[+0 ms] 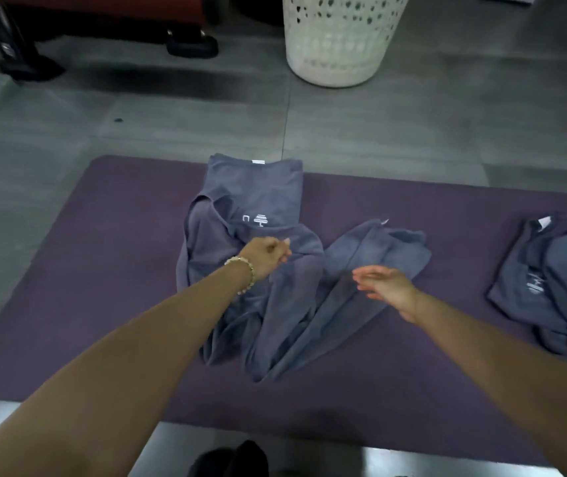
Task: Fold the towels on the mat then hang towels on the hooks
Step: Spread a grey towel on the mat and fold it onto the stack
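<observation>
Purple mat (pixel 103 270) w/ grey towels (pixel 275 321)

Rumpled grey-blue towels (pixel 275 321) (one shows a white logo) lie mid purple mat (pixel 103 253), another heap (pixel 550 270) rightward.

Slate-blue towels (pixel 275 321) with white logo (pixel 260 220), plain purple mat (pixel 120 235); white perforated basket (pixel 340 39) — grey tiled floor (pixel 172 125)

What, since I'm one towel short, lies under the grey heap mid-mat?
The purple mat shows all round the grey towel heap, which lies on it. Whether anything is buried beneath its folds is hidden.
</observation>
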Available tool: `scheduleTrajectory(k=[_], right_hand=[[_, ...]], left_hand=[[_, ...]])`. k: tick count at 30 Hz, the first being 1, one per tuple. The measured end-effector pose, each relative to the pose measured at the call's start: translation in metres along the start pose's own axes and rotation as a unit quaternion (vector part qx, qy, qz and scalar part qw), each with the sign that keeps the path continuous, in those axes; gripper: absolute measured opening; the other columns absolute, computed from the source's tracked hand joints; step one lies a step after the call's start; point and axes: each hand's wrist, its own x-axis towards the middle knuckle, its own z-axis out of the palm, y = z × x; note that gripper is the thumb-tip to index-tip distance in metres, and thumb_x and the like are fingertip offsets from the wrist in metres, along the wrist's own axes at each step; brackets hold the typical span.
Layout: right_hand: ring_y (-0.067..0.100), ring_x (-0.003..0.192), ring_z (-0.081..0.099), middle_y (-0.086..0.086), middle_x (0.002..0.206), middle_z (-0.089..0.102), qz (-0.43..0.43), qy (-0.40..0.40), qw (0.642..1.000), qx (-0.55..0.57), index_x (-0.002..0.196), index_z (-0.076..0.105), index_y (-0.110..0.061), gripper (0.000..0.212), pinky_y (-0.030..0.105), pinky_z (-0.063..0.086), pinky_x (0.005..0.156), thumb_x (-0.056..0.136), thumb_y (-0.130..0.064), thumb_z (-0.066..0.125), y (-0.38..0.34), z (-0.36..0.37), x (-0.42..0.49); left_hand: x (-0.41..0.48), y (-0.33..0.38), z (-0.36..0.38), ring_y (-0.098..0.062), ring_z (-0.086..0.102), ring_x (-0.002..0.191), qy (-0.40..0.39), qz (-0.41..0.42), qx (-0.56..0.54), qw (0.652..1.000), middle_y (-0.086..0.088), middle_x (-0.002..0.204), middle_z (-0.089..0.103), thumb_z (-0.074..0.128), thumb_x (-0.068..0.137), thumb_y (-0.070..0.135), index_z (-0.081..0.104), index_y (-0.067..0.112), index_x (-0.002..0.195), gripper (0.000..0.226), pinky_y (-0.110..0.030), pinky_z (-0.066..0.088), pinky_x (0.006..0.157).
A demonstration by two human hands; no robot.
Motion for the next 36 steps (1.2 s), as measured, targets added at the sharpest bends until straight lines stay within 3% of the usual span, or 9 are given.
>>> scheduleTrajectory(k=[7,11,15,18,21,25,29,32,36], right_hand=[[0.014,0.099,0.053,0.005,0.117,0.057,-0.013,0.128,0.991,0.025,0.12,0.058,-0.01,0.032,0.022,0.042,0.077,0.089,-0.014,0.065,0.055,-0.07,0.054],[0.015,0.102,0.054,0.006,0.117,0.058,0.003,0.092,0.994,0.052,0.125,0.057,-0.009,0.033,0.022,0.045,0.075,0.092,-0.016,0.06,0.075,-0.082,0.082],[0.011,0.103,0.055,0.004,0.118,0.061,-0.032,0.093,0.994,0.046,0.12,0.062,-0.01,0.026,0.026,0.042,0.097,0.095,-0.015,0.055,0.096,-0.081,0.091],[0.011,0.106,0.055,0.003,0.12,0.06,-0.025,0.075,0.99,0.115,0.12,0.059,-0.014,0.025,0.026,0.045,0.092,0.098,-0.02,0.049,0.105,-0.088,0.088],[0.014,0.111,0.057,0.001,0.124,0.058,0.016,0.028,0.98,0.194,0.125,0.053,-0.016,0.034,0.031,0.047,0.093,0.099,-0.035,0.043,0.11,-0.105,0.079],[0.021,0.104,0.064,0.005,0.121,0.062,0.068,0.034,0.965,0.251,0.124,0.054,-0.016,0.051,0.034,0.052,0.084,0.095,-0.054,0.037,0.124,-0.141,0.068],[0.024,0.101,0.068,0.008,0.116,0.068,0.122,-0.041,0.945,0.302,0.124,0.055,-0.014,0.074,0.039,0.053,0.084,0.084,-0.072,0.032,0.138,-0.166,0.051],[0.02,0.114,0.062,0.006,0.122,0.066,0.114,-0.109,0.943,0.294,0.124,0.059,-0.017,0.076,0.037,0.045,0.099,0.081,-0.075,0.035,0.147,-0.167,0.039],[0.018,0.102,0.067,0.011,0.115,0.068,0.109,-0.07,0.952,0.279,0.116,0.061,-0.013,0.059,0.03,0.051,0.093,0.081,-0.06,0.061,0.158,-0.159,0.027]], left_hand=[[0.069,0.009,0.093,-0.023,0.055,0.117,-0.031,0.023,0.081,0.996,-0.011,0.122,0.061,0.048,0.098,0.026,0.057,0.002,0.121,0.035,-0.013,0.034,0.087],[0.101,-0.005,0.146,-0.021,0.046,0.129,-0.095,0.007,0.112,0.989,-0.008,0.139,0.049,0.046,0.098,0.033,0.042,0.007,0.138,0.048,-0.02,0.03,0.105],[0.121,-0.023,0.182,-0.027,0.026,0.141,-0.082,0.026,0.229,0.97,-0.006,0.153,0.027,0.049,0.092,0.049,0.025,0.016,0.149,0.07,-0.038,0.022,0.116],[0.126,-0.021,0.198,-0.02,0.045,0.124,-0.012,0.058,0.106,0.993,-0.005,0.135,0.046,0.063,0.086,0.042,0.041,0.014,0.139,0.064,-0.03,0.035,0.108],[0.12,-0.013,0.212,-0.008,0.051,0.082,-0.019,0.059,0.023,0.998,0.004,0.094,0.056,0.074,0.079,0.031,0.052,0.015,0.117,0.047,-0.011,0.042,0.076],[0.106,0.001,0.239,-0.006,0.04,0.053,-0.098,0.105,0.059,0.988,0.005,0.061,0.047,0.072,0.082,0.024,0.05,0.011,0.105,0.034,-0.021,0.04,0.06],[0.068,0.013,0.271,-0.001,0.04,0.047,-0.247,0.157,0.077,0.953,0.005,0.061,0.046,0.066,0.087,0.019,0.052,0.002,0.116,0.036,-0.025,0.042,0.074],[0.041,0.024,0.281,-0.005,0.046,0.051,-0.402,0.103,0.089,0.906,0.003,0.07,0.048,0.069,0.085,0.014,0.046,0.003,0.121,0.044,-0.024,0.044,0.055],[0.046,0.056,0.277,-0.008,0.054,0.063,-0.334,0.037,0.155,0.929,0.003,0.093,0.056,0.062,0.08,0.058,0.045,0.02,0.118,0.057,-0.022,0.048,0.052]])
